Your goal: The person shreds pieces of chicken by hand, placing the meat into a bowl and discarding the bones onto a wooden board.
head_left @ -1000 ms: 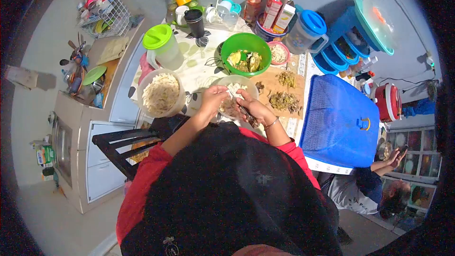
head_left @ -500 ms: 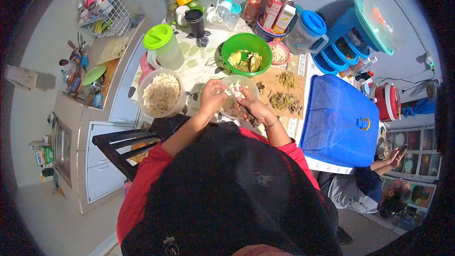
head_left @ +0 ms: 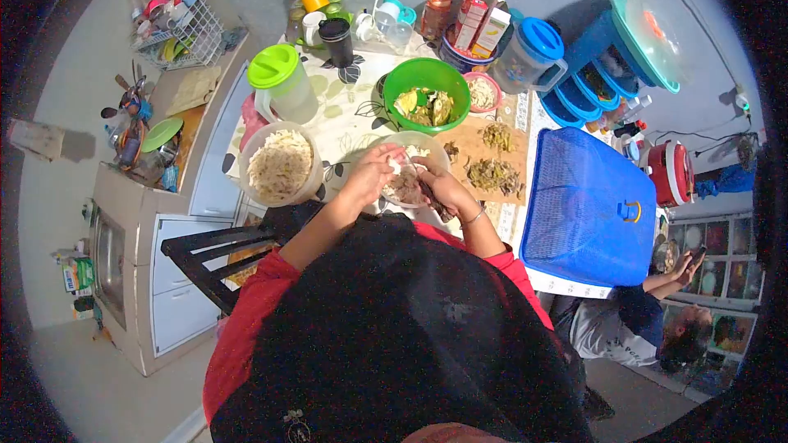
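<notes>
My left hand [head_left: 371, 174] is over a clear bowl [head_left: 438, 150] of whitish shredded food, its fingers pinching a small white piece [head_left: 395, 166]. Close on its right, my right hand [head_left: 443, 186] is closed around a dark-handled knife [head_left: 436, 203]; the blade is mostly hidden by the fingers and the bowl. To the left stands a larger tub [head_left: 280, 166] filled with pale shredded food. Behind the bowl is a green basin [head_left: 396, 74] with yellowish, dark-edged pieces inside. On the right, a wooden chopping board [head_left: 472, 133] carries piles of brownish scraps [head_left: 495, 176].
A blue mesh food cover [head_left: 587, 209] lies to the right. A green-lidded pitcher [head_left: 283, 86], a black cup [head_left: 336, 43], a small pink bowl [head_left: 484, 92] and a blue-lidded pitcher [head_left: 529, 53] stand farther back. A black chair [head_left: 222, 250] is at left; another person [head_left: 632, 328] sits at right holding a phone.
My left hand has shifted slightly and tilted, its fingers now more closed on the white piece. My right hand stays over the bowl with the knife, lowered a little.
</notes>
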`<state>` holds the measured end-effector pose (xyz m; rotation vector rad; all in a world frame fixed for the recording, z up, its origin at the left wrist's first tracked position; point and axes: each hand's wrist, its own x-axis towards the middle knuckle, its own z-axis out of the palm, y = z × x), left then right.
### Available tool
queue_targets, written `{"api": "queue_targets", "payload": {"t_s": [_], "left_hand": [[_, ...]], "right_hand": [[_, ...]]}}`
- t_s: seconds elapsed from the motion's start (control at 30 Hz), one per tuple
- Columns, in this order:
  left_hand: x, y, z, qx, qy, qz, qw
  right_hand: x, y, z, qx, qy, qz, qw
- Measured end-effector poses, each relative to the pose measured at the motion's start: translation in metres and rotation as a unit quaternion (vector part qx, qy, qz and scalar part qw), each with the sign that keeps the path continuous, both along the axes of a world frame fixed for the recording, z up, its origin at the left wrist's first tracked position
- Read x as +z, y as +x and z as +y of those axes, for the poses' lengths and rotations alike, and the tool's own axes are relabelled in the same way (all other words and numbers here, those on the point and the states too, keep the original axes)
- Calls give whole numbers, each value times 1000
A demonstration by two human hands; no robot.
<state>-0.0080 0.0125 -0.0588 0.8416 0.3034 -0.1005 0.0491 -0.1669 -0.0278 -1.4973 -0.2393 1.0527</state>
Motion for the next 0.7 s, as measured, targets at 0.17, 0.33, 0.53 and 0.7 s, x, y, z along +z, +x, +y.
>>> {"api": "queue_targets", "payload": {"t_s": [0.17, 0.33, 0.53, 0.7], "left_hand": [[3, 0, -5, -14, 57, -31, 998], [-9, -4, 3, -37, 31, 53, 997], [-9, -8, 3, -13, 88, 45, 995], [0, -6, 1, 29, 137, 16, 990]], "right_hand": [[19, -13, -2, 43, 54, 53, 996], [6, -7, -4, 28, 83, 100, 991], [9, -10, -9, 42, 110, 127, 985], [29, -12, -6, 23, 89, 99, 991]]}}
